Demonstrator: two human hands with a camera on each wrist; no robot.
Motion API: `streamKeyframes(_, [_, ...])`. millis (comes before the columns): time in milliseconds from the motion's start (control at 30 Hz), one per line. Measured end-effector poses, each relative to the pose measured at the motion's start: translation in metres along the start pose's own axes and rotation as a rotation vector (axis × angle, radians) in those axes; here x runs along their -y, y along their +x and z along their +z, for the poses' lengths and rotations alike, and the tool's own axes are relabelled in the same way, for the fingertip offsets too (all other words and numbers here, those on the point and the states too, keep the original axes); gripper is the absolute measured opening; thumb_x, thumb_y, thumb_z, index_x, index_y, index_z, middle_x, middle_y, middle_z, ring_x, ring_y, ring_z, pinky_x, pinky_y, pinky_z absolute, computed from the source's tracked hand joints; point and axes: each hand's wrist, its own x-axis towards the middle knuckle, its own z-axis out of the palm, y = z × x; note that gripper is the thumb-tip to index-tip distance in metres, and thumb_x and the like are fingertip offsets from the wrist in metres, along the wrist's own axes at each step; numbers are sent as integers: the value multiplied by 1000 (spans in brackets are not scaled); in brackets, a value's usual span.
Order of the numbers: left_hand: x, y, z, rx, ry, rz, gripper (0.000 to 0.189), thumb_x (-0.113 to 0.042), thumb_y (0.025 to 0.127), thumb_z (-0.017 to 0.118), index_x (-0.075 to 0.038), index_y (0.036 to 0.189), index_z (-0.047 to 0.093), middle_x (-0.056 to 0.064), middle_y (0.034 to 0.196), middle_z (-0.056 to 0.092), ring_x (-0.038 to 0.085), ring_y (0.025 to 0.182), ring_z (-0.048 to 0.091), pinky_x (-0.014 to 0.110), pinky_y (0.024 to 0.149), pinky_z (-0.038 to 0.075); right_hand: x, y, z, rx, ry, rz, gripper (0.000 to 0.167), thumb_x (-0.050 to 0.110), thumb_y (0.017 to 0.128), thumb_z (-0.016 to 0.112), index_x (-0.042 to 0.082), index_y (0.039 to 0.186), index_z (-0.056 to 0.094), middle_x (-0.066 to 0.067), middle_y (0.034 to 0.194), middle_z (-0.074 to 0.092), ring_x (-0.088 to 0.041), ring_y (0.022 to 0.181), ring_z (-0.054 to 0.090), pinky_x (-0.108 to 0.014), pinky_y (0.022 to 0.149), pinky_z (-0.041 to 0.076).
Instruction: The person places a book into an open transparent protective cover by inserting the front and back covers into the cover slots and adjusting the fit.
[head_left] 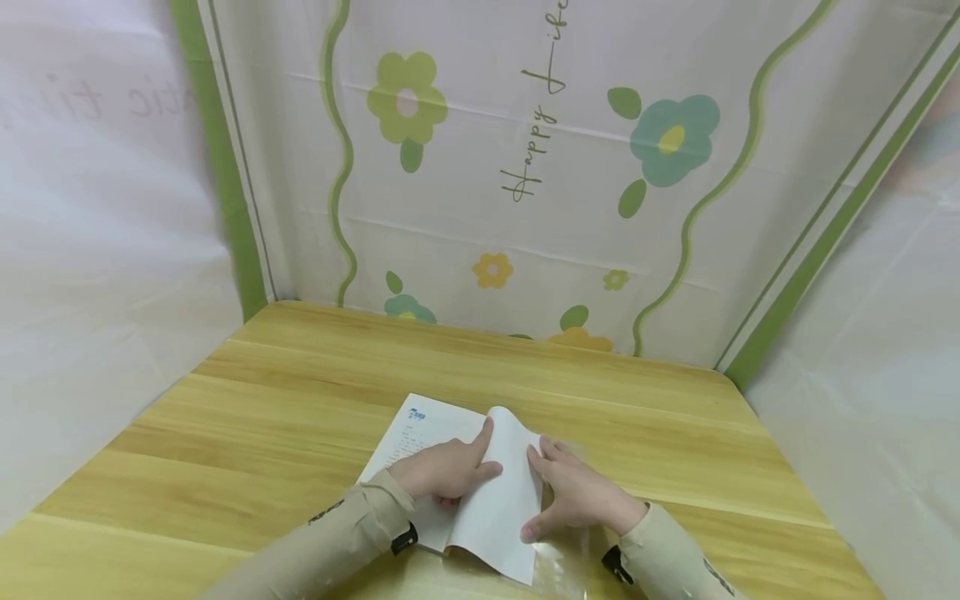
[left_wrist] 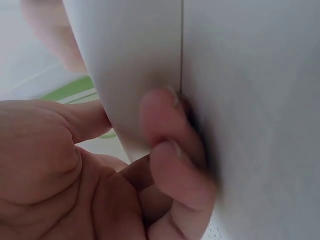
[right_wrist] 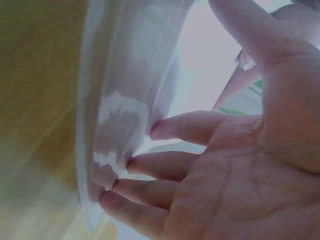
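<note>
A booklet [head_left: 393, 437] lies open on the wooden table, small print and a blue mark showing on its left page. Its white right-hand leaf [head_left: 506, 508] bulges upward in a curve. My left hand [head_left: 448, 468] holds this leaf near the fold, and in the left wrist view its curled fingertips [left_wrist: 162, 112] lie by the crease. At the leaf's right edge is my right hand [head_left: 576, 493], its fingers spread and fairly straight. In the right wrist view those fingertips touch a clear plastic sheet [right_wrist: 120, 115] along the booklet's side.
The wood-grain table [head_left: 300, 417] runs back to a hanging cloth [head_left: 465, 183] printed with flowers and lettering. Pale cloth walls [head_left: 97, 333] close in both sides. Black straps [head_left: 405, 539] circle the wrists below beige sleeves.
</note>
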Motion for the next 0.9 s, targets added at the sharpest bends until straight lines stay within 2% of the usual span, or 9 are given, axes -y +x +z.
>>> streamKeyframes(400, [3,2,-1,34,-10,5,77,-40,104,48,-10,159,3,9,58,57,16,41,49,28,39,45,0,-1,0,-1,9,-10,119,54,63,86,-16,143,34,-41,149,18,-56,137,18,-65,109,23])
streamKeyframes(900, [1,2,3,-36,16,-2,79,-43,100,54,-12,159,11,8,58,56,15,39,48,27,37,41,-1,0,1,-1,-7,-14,119,54,63,86,-17,143,35,-41,149,20,-56,137,19,-63,109,24])
